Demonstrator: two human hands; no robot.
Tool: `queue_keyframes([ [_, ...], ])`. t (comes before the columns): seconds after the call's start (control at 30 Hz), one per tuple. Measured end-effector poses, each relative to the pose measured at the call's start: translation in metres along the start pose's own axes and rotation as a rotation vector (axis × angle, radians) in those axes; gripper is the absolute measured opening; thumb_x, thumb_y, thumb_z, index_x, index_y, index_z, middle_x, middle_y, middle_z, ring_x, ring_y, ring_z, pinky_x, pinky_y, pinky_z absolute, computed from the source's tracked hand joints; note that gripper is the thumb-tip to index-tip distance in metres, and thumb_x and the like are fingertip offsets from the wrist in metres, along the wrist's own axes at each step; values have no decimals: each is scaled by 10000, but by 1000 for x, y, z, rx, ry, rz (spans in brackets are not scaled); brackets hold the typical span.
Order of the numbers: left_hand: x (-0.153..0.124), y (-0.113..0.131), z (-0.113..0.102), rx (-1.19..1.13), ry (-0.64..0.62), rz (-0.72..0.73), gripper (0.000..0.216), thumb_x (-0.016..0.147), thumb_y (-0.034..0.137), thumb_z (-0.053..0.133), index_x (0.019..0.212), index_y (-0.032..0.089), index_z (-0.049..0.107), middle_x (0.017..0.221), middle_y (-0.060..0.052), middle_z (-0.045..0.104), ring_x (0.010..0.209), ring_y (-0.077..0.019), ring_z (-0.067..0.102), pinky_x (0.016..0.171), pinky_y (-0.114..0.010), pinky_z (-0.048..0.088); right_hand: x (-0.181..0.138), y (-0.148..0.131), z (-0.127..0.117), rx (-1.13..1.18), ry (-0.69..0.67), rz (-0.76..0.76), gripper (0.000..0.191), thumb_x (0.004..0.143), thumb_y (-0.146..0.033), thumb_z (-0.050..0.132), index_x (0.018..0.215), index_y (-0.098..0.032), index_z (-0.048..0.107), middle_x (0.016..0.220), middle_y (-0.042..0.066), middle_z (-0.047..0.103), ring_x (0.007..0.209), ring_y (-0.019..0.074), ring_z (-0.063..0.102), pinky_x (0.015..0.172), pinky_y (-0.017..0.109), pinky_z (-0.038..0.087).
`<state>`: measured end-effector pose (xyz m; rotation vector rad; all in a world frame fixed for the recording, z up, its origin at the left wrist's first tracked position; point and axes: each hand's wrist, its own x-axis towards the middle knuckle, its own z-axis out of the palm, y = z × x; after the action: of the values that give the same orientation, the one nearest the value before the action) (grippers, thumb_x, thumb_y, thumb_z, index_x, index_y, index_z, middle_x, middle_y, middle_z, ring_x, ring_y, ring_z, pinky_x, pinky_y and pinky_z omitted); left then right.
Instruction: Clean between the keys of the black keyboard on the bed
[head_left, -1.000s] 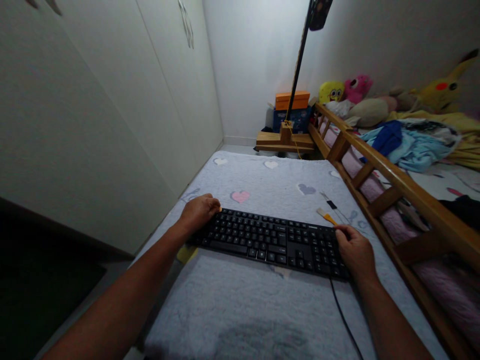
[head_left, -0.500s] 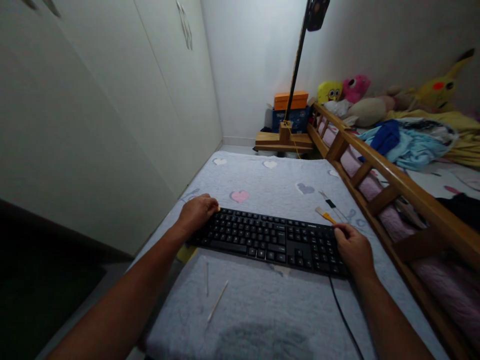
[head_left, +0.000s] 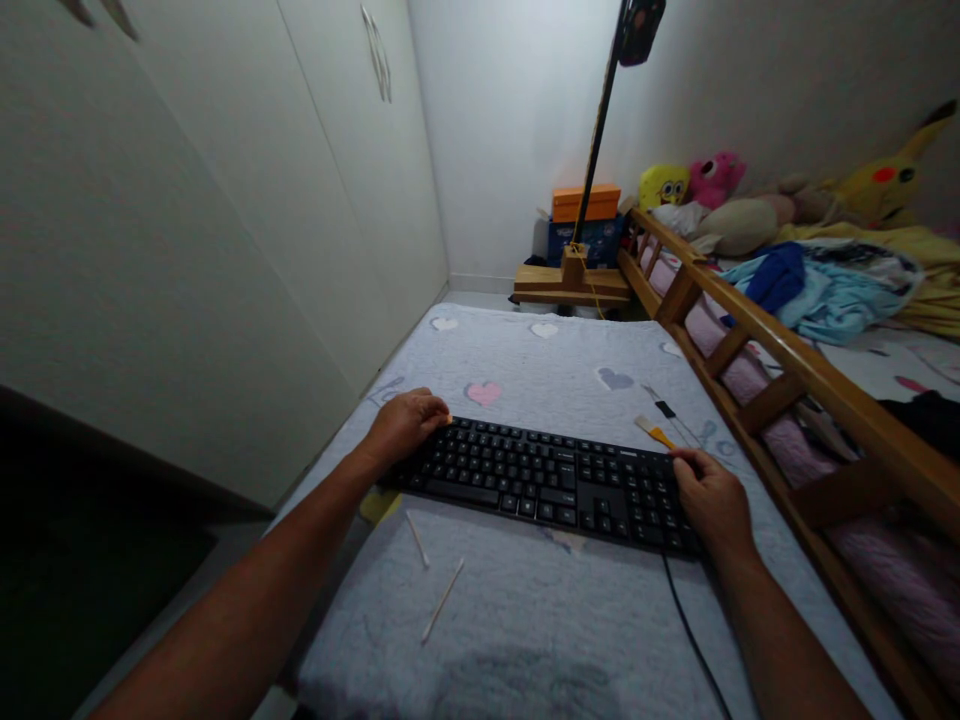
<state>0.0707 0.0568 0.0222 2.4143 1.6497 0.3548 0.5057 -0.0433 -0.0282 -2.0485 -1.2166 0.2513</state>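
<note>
Black rectangular plastic keyboard (head_left: 532, 480) lies flat on the pale grey heart-patterned cloth (head_left: 540, 610), between both hands. Right-hand fingers (head_left: 694, 458) pinch its far right corner, thumb on top; left-hand ones bunch over the far left corner — whether pinching, I cannot tell. Both hands, left (head_left: 409, 425) and right (head_left: 716, 505), are palm-down — forearms slanting inward from the lower corners.

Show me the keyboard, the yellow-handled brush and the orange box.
Keyboard (head_left: 541, 484), head view: on its keys, near the middle.
Yellow-handled brush (head_left: 658, 434), head view: on its handle.
Orange box (head_left: 585, 204), head view: on its front side.
</note>
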Motion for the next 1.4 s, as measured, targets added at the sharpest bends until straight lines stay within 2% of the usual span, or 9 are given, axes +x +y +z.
queue_keyframes([
  [0.13,-1,1,-4,139,-21,-54,229,922,310,548,903,234,763,964,-42,697,838,-178,631,675,-260,404,-1,-1,-1,12,-6,-8,418,718,-480,493,861,-187,754,701,71,710,651,247,620,619,340,431],
  [0.3,-5,-13,-8,278,-20,-130,242,922,300,527,890,244,761,959,-45,691,821,-187,625,611,-265,364,-1,0,-1,22,-13,-13,421,720,-481,494,864,-184,755,724,77,723,665,249,628,619,340,436],
  [0.4,-6,-14,-7,217,13,-137,234,916,302,539,903,232,762,955,-49,690,837,-188,630,653,-267,395,-1,-1,-1,14,-14,-2,423,716,-477,490,871,-185,755,716,74,718,666,250,628,624,341,436],
  [0.57,-2,2,1,26,55,-60,222,910,328,563,908,218,756,958,-48,701,868,-185,643,747,-271,440,-1,-2,-1,21,-11,-1,421,714,-471,487,856,-180,755,727,79,721,650,243,619,614,336,434],
  [0.73,2,9,1,110,7,-82,221,916,312,555,900,222,757,956,-47,703,845,-186,637,669,-268,398,-1,-1,-1,30,-6,-17,430,714,-474,492,869,-173,756,720,81,720,629,237,608,601,332,430],
  [1.0,0,-4,-5,215,-20,-100,233,924,305,541,912,241,765,962,-46,696,850,-190,638,665,-268,388,-2,1,0,34,0,-28,403,723,-471,511,862,-181,754,627,53,678,572,223,574,574,325,417],
  [1.13,-3,-16,-9,251,-26,-130,235,911,293,543,906,239,772,948,-53,698,844,-200,642,651,-275,384,-2,1,-1,27,-1,-30,404,723,-468,503,858,-180,752,678,65,698,614,233,599,598,331,428],
  [1.27,-6,-24,-12,195,-23,-155,230,903,303,559,919,223,774,938,-52,701,825,-186,645,675,-268,407,-2,0,-1,15,-12,-15,417,722,-473,496,867,-179,753,696,71,704,620,236,602,603,335,429],
  [1.4,-4,-16,-7,69,63,-123,225,895,333,573,885,214,763,921,-49,700,831,-181,639,709,-267,432,-1,0,-1,15,2,-39,410,724,-462,494,864,-178,754,683,68,699,606,233,592,593,333,424],
])
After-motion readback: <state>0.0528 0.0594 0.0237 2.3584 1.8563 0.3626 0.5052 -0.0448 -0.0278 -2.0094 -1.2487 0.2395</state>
